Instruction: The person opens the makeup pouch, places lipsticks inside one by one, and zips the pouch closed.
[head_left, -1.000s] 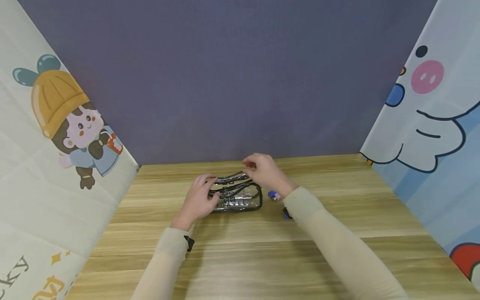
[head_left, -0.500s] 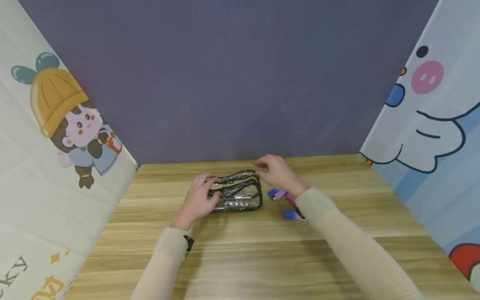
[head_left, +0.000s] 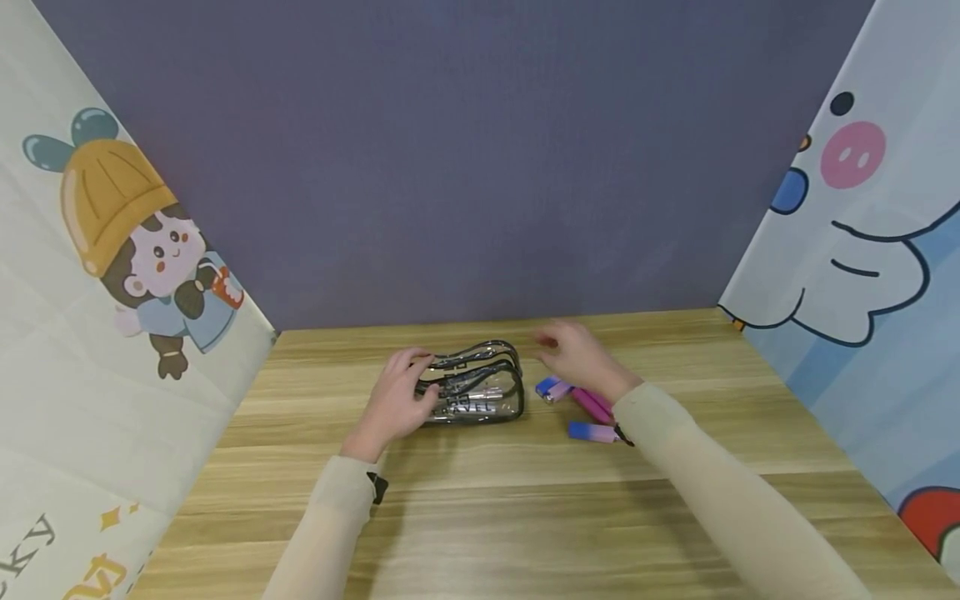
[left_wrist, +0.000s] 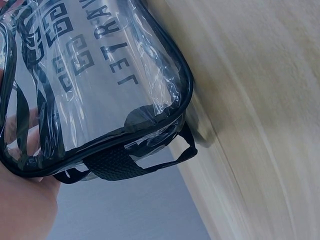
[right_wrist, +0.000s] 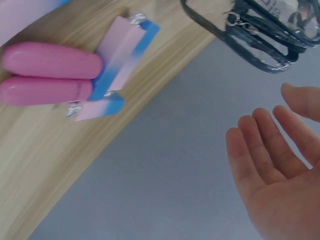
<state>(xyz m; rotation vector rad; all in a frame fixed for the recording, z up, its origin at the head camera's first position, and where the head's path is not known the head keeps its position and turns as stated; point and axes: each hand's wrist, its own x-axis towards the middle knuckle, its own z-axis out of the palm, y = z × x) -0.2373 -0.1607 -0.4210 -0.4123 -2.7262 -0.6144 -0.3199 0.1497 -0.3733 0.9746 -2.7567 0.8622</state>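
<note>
Nearest me, my two pale sleeves, the left sleeve (head_left: 322, 525) and the right sleeve (head_left: 720, 496), reach forward over the wood-grain table (head_left: 480, 517), each with something black at its cuff. Just left of my right cuff lies a blue-and-pink box (head_left: 588, 431), pointing sideways. Beyond it are two rounded pink things (right_wrist: 52, 60), side by side in my right wrist's view. At their far left end, more blue-and-pink packaging (head_left: 553, 389) sits at an angle; I cannot tell how many boxes make it up.

Left of all these, around the middle of the table's width, stands the clear bag (head_left: 507, 407) with black edging, its mouth gaping at the top and dark lettering along its near wall. My left hand (head_left: 397, 396) grips its left end, thumb on the near side, fingers toward the far side. A black woven handle (left_wrist: 117, 167) sticks out at one end.

A little farther off, my right hand (head_left: 577, 354) hangs just right of the bag, apart from it; it holds nothing, its fingers gently bent and the thumb spread away. Past the table's far edge rises a grey-purple wall (head_left: 480, 167), with cartoon-printed panels at left (head_left: 67, 358) and right (head_left: 922, 317).
</note>
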